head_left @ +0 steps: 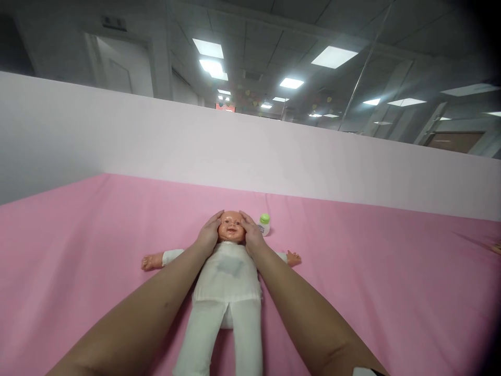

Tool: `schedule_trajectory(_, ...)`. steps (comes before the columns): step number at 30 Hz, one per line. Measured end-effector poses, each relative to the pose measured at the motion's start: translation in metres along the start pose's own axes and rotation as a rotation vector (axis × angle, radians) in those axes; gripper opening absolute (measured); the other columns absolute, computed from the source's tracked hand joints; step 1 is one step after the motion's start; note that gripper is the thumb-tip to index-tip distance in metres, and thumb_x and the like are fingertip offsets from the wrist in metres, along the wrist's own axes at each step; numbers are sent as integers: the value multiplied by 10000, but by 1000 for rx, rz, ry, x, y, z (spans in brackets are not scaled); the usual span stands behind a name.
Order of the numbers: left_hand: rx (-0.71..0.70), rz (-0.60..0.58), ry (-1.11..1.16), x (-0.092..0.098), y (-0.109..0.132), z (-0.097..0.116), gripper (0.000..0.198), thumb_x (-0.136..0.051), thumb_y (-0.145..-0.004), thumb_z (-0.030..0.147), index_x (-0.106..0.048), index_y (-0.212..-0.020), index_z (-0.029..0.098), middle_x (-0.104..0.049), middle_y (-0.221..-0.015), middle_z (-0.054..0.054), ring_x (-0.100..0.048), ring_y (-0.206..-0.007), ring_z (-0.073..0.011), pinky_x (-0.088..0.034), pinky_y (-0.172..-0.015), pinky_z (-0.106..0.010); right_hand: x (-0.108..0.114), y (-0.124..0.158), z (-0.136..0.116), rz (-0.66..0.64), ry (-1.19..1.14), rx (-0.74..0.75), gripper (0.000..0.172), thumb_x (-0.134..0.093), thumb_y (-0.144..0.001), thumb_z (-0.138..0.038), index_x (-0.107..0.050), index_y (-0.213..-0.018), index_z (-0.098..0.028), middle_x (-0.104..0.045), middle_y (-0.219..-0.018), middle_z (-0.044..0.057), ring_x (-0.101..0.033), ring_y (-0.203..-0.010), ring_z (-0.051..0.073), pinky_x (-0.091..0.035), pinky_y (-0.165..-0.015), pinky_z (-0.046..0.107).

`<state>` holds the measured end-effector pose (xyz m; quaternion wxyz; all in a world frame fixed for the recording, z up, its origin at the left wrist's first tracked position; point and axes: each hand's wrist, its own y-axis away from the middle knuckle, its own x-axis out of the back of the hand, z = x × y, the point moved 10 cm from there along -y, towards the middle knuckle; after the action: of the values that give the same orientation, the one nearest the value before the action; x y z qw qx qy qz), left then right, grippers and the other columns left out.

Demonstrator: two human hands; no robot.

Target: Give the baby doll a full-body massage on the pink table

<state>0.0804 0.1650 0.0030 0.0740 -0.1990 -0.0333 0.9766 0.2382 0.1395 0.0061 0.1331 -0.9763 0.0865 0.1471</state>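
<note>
A baby doll (pixel 227 271) in a white top and white trousers lies on its back, arms spread to both sides. My left hand (pixel 209 235) rests along one side of its head (pixel 231 227), fingers stretched out and pointing up. Against the other side of the head lies my right hand (pixel 252 232), its fingers also extended. Both palms touch the doll's cheeks, leaving its face visible between them. Just beyond my right hand stands a small clear bottle (pixel 264 225) with a green cap. My forearms pass over parts of the doll's arms and hide them.
The doll lies on a pink sheet (pixel 352 271) covering a wide surface. A low white wall (pixel 250 151) runs along the far side, with glass panels above it. At the right edge lies a small brownish object (pixel 496 248), too cut off to identify.
</note>
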Motion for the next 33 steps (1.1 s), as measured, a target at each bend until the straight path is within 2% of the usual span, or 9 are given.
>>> schedule_trajectory(5, -44, -31, -51, -2, 1, 4, 603, -694, -878, 441, -600, -1421, 197, -658, -1412, -148, -684, -1215, -281, -571, -1025, -404, -3, 2, 4, -62, -121, -44, 719, -701, -744, -393, -600, -1437, -228, -527, -1563, 51, -508, -1436, 248, -438, -1196, 383)
schedule_trajectory(8, -73, -25, -174, -2, -2, 5, 682, -762, -824, 494, -573, -1412, 204, -672, -1353, -154, -706, -1143, -284, -580, -981, -414, -8, 4, 0, -95, -92, -35, 729, -718, -770, -408, -558, -1457, -222, -545, -1539, 65, -553, -1387, 253, -468, -1166, 380)
schedule_trajectory(12, -106, 29, -372, 1, -10, 8, 686, -802, -781, 504, -583, -1369, 227, -679, -1295, -133, -715, -1077, -274, -577, -916, -380, -10, 7, -4, -53, -16, -57, 752, -754, -778, -476, -511, -1447, -232, -617, -1421, 88, -645, -1238, 246, -530, -1076, 367)
schedule_trajectory(17, -69, 17, -432, -2, -11, 14, 591, -800, -767, 452, -621, -1280, 222, -718, -1162, -108, -728, -932, -241, -565, -820, -332, -7, 8, -10, 4, 95, -27, 715, -818, -725, -523, -558, -1324, -232, -647, -1290, 77, -661, -1124, 227, -559, -980, 341)
schedule_trajectory(23, -103, 40, -407, -5, -5, 15, 530, -754, -795, 444, -630, -1264, 231, -719, -1069, -66, -701, -915, -228, -559, -794, -328, 0, 1, -3, 27, 76, 0, 643, -830, -729, -567, -599, -1235, -244, -656, -1203, 55, -658, -1068, 205, -549, -946, 337)
schedule_trajectory(29, -107, 73, -322, -1, -7, 8, 478, -692, -831, 440, -644, -1259, 230, -713, -1090, -59, -680, -959, -227, -556, -842, -342, 4, -6, -1, 37, 15, 36, 545, -756, -790, -568, -646, -1199, -224, -689, -1163, 47, -642, -1086, 196, -518, -1023, 359)
schedule_trajectory(33, -86, 91, -284, 2, -6, 7, 471, -666, -852, 448, -657, -1275, 242, -712, -1133, -61, -673, -1028, -238, -557, -888, -359, 0, -4, 1, -4, -125, -17, 528, -765, -780, -501, -659, -1215, -222, -696, -1225, 45, -644, -1127, 206, -508, -1070, 371)
